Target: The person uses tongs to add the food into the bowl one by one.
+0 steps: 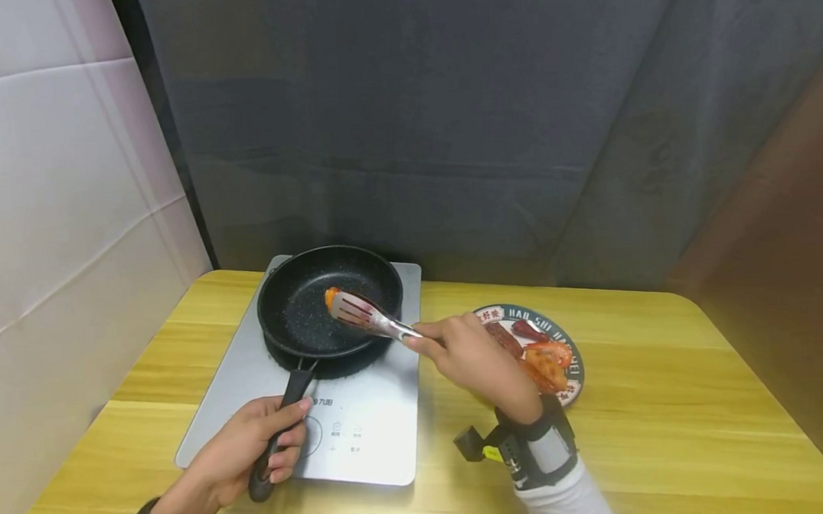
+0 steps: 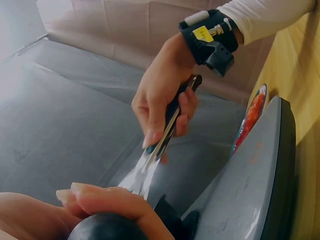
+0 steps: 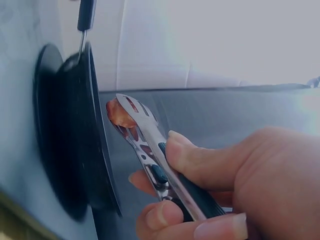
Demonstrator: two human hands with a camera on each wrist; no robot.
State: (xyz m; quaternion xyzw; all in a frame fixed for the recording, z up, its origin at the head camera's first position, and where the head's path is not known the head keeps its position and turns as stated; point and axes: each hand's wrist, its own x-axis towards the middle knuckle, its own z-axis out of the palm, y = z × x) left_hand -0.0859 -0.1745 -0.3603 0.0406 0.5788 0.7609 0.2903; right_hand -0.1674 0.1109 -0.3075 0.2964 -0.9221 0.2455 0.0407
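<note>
My left hand (image 1: 257, 444) grips the black handle (image 1: 298, 386) of a dark speckled frying pan (image 1: 297, 323). The pan sits on a silver induction cooker (image 1: 385, 442). Metal tongs (image 1: 366, 314) with slotted heads are squeezed in my right hand (image 1: 467, 354), over the right side of the pan. Between the tong heads is a small orange-red piece of food (image 3: 120, 114), which the right wrist view shows just outside the pan's rim line. In the left wrist view, the right hand (image 2: 165, 100) holds the tongs pointing down toward the pan.
To the right of the cooker stands a round plate (image 1: 576, 369) with a lettered rim, bearing shrimp, dark red meat and orange pieces; my right forearm crosses its near side. Dark cloth (image 1: 413, 134) hangs behind the wooden table (image 1: 666, 399), and a white panel (image 1: 57, 188) rises at left.
</note>
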